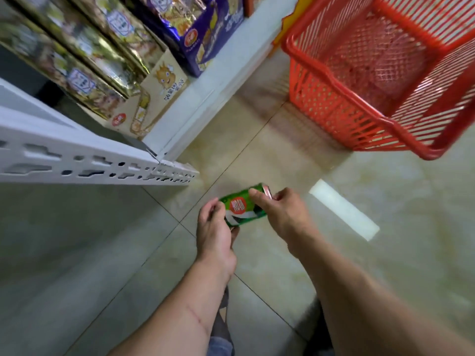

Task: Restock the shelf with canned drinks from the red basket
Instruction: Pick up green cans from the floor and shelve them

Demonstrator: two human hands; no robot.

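Note:
A green drink can (241, 205) with a red label and a silver top lies sideways in the air above the tiled floor, held between both hands. My left hand (214, 227) curls round its lower end. My right hand (280, 209) grips the top end, thumb across the can's side. The red basket (334, 80) stands on the floor at the upper right, well beyond the hands; its contents are blurred behind the mesh. The white shelf (77, 160) juts out at the left, level with the hands' far side.
Gold and purple snack boxes (108, 60) fill the lower shelves at the upper left. A white shelf base (205, 98) runs back toward the basket. A bright patch of reflected light (344, 209) lies on the beige floor tiles to the right of my hands.

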